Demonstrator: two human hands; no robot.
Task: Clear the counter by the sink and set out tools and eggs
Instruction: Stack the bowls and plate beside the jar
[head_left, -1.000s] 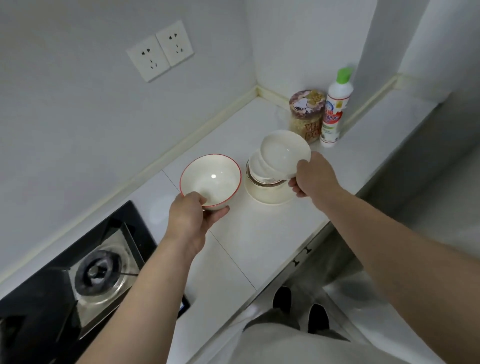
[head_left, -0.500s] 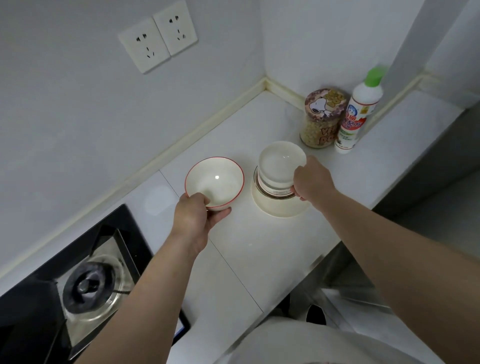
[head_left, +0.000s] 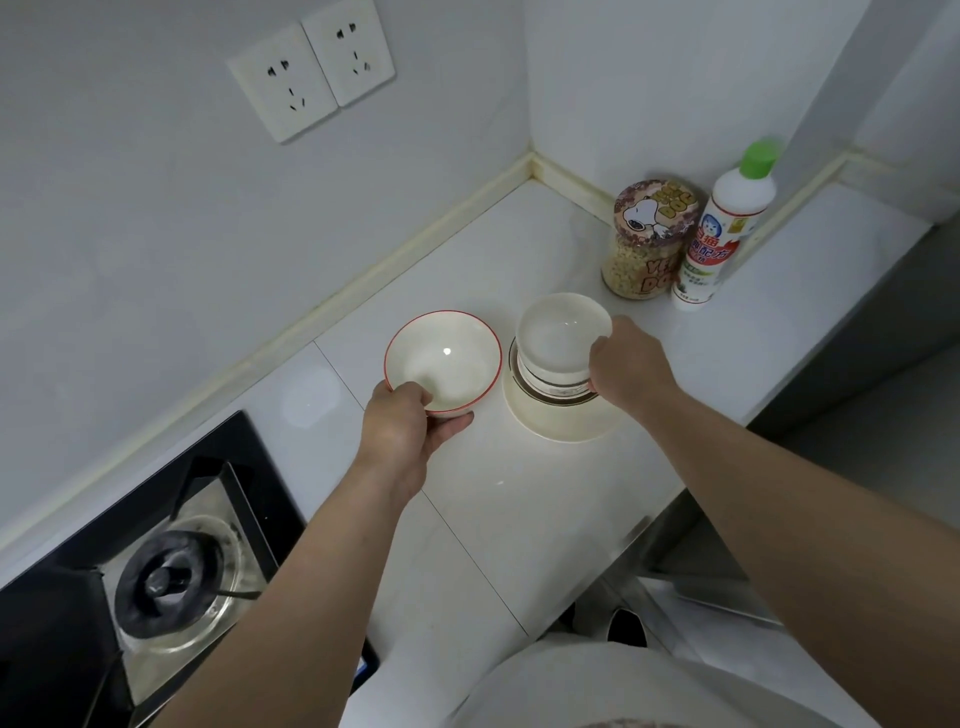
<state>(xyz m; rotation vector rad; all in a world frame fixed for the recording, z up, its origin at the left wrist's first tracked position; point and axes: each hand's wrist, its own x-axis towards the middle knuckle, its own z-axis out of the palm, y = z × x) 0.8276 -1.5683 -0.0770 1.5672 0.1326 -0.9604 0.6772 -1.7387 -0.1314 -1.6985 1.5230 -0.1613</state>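
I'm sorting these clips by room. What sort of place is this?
Probably a home kitchen: a gas burner set in the white counter, stacked bowls, and a green-capped bottle by the wall.

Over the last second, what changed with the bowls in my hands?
The right hand lowered the white bowl, tilted a second ago, level onto the stack of bowls and still grips its rim. The left hand still holds the red-rimmed bowl by its near rim. The jar and bottle stayed put.
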